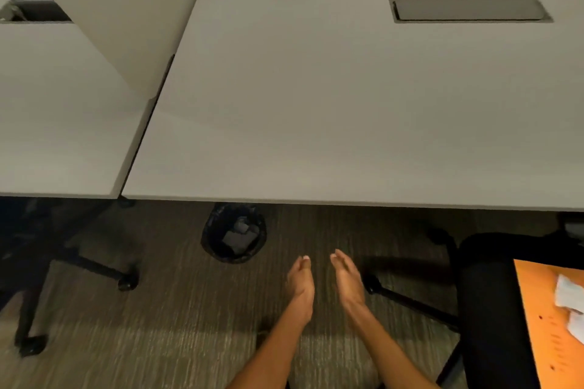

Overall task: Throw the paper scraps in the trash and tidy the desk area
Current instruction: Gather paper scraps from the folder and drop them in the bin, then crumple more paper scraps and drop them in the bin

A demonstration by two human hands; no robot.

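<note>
I log: left hand and right hand, fingers straight, empty, just apart above floor. Trash bin under tabletop front edge, paper scraps inside. Loose scraps on orange board.

This is looking like an office: a white desk with a flush cable hatch is standing beside a second desk, a partition panel is rising where they meet, and a castered swivel chair is sitting on grey carpet.

white desk, black trash bin, orange board
</note>
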